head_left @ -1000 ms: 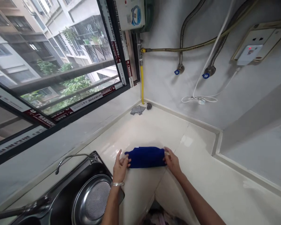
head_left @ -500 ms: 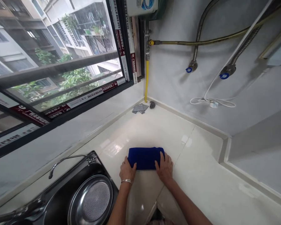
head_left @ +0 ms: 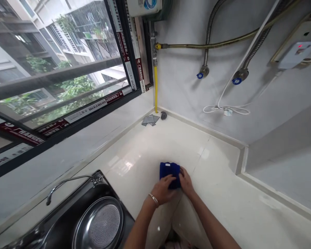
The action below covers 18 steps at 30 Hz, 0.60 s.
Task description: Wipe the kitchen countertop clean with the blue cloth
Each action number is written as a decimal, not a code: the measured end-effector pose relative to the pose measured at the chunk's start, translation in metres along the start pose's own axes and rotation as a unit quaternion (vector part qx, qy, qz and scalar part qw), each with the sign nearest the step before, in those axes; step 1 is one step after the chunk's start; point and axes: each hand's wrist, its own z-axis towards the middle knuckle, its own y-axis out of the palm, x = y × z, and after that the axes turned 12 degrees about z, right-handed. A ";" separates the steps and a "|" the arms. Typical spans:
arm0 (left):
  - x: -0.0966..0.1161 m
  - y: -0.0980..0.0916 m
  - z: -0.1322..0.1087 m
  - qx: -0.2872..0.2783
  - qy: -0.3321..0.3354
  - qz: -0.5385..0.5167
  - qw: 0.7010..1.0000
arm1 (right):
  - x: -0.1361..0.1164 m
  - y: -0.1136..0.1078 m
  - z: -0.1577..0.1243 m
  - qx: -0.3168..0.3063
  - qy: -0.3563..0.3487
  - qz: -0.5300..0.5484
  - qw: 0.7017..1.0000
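Note:
A blue cloth, folded into a compact, nearly square pad with a small white tag on its far edge, lies on the pale tiled counter. My left hand, with a bracelet at the wrist, reaches over the cloth's near left part, its fingers bent onto the top layer. At the right edge, my right hand grips the cloth's side. The hands nearly meet and partly cover the near side of the cloth.
To the left is a dark sink with a curved faucet and a round metal pan. In the far corner lie a grey packet and a scouring pad beside a yellow pipe. A window stands left.
The cloth's left half has been folded over to the right, making it about half as wide. My left hand moved right with it; the right hand stayed at the right edge. The view shifted slightly.

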 end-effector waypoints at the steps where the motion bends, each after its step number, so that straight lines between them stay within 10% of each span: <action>1: 0.003 0.004 -0.006 -0.008 0.024 -0.005 1.000 | 0.001 -0.011 0.001 0.025 -0.004 0.001 1.000; 6: -0.032 0.003 -0.055 0.099 -0.054 0.011 0.994 | -0.018 -0.043 0.002 0.112 -0.082 -0.044 0.989; 12: -0.098 -0.017 -0.109 0.234 -0.278 0.120 0.924 | -0.060 0.033 -0.010 -0.137 -0.256 -0.278 0.916; 18: -0.132 -0.034 -0.117 0.235 -0.385 0.160 0.878 | -0.036 0.059 -0.025 -0.167 -0.291 -0.339 0.879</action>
